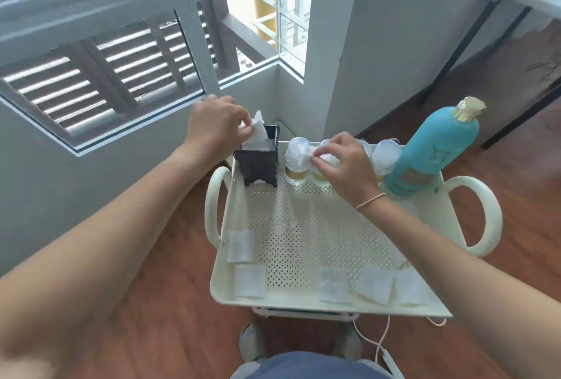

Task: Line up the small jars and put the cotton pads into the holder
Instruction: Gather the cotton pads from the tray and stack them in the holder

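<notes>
A black square holder stands at the far left corner of the cream perforated tray. My left hand pinches a white cotton pad that sticks partly into the holder's top. To its right, several small clear-lidded jars with yellowish contents stand in a row along the far edge. My right hand hovers over them, pinching another cotton pad. Several loose pads lie near the tray's front edge, such as one pad at front left and another pad in the middle.
A tall turquoise bottle with a gold cap stands at the tray's far right corner. The tray tops a cart with looped handles on each side. Window and wall lie behind; wooden floor and a white cable lie below.
</notes>
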Demonstrator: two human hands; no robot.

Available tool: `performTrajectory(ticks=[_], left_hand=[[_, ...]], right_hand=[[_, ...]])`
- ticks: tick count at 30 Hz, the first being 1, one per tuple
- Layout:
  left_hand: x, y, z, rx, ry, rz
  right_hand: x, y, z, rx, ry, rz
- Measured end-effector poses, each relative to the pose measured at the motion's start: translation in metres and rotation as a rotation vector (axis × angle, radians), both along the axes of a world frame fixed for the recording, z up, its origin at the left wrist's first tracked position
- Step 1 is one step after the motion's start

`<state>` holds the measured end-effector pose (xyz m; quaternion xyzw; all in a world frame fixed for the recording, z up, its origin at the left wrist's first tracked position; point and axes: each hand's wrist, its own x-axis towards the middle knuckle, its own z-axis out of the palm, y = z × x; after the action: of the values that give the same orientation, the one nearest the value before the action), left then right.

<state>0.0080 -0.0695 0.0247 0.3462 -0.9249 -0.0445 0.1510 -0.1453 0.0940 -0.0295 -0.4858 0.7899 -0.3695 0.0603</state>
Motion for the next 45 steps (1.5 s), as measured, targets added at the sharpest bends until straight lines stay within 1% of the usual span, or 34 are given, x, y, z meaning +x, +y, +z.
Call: performTrajectory(ticks=[7,9,11,14,21,25,29,31,32,34,36,37,38,40,42,45], left_hand=[[-0.025,-0.018,-0.022,0.041,-0.263,-0.089],[-0.028,-0.018,-0.029,0.063,-0.289,-0.088],[-0.028,-0.020,-0.031,0.098,-0.287,-0.095],[-0.021,-0.024,-0.026,0.202,-0.264,-0.130],[0.029,-0.024,-0.013,0.326,-0.086,-0.077],[0.048,-0.012,-0.019,0.390,-0.090,-0.112],[0.064,-0.004,-0.039,0.434,-0.074,-0.108],[0.070,0.000,-0.048,0.433,-0.077,-0.119],[0.072,0.001,-0.051,0.428,-0.075,-0.125],[0.075,0.003,-0.054,0.422,-0.050,-0.128],[0.077,0.005,-0.057,0.409,-0.015,-0.121],[0.079,0.006,-0.057,0.395,-0.001,-0.115],[0.080,0.008,-0.059,0.378,0.010,-0.109],[0.081,0.012,-0.060,0.360,0.026,-0.101],[0.082,0.013,-0.061,0.365,0.034,-0.097],[0.083,0.015,-0.061,0.369,0.035,-0.099]], right_hand=[[0.005,-0.030,0.023,-0.049,-0.005,0.031],[0.006,-0.039,0.027,-0.048,-0.003,0.033],[0.007,-0.048,0.031,-0.027,-0.001,0.040],[0.011,-0.063,0.033,0.022,0.011,0.050],[0.031,-0.098,0.021,0.201,0.118,0.127],[0.039,-0.114,0.010,0.305,0.220,0.139],[0.043,-0.118,0.003,0.368,0.263,0.162],[0.043,-0.111,0.004,0.323,0.255,0.172],[0.044,-0.105,0.005,0.257,0.241,0.165],[0.051,-0.083,0.007,0.053,0.190,0.146],[0.067,-0.049,0.000,-0.090,0.140,0.203],[0.078,-0.030,-0.010,-0.081,0.127,0.266],[0.090,-0.011,-0.022,-0.013,0.115,0.338],[0.109,0.017,-0.047,0.209,0.090,0.461],[0.121,0.028,-0.067,0.358,0.080,0.530],[0.134,0.022,-0.081,0.401,0.144,0.576]])
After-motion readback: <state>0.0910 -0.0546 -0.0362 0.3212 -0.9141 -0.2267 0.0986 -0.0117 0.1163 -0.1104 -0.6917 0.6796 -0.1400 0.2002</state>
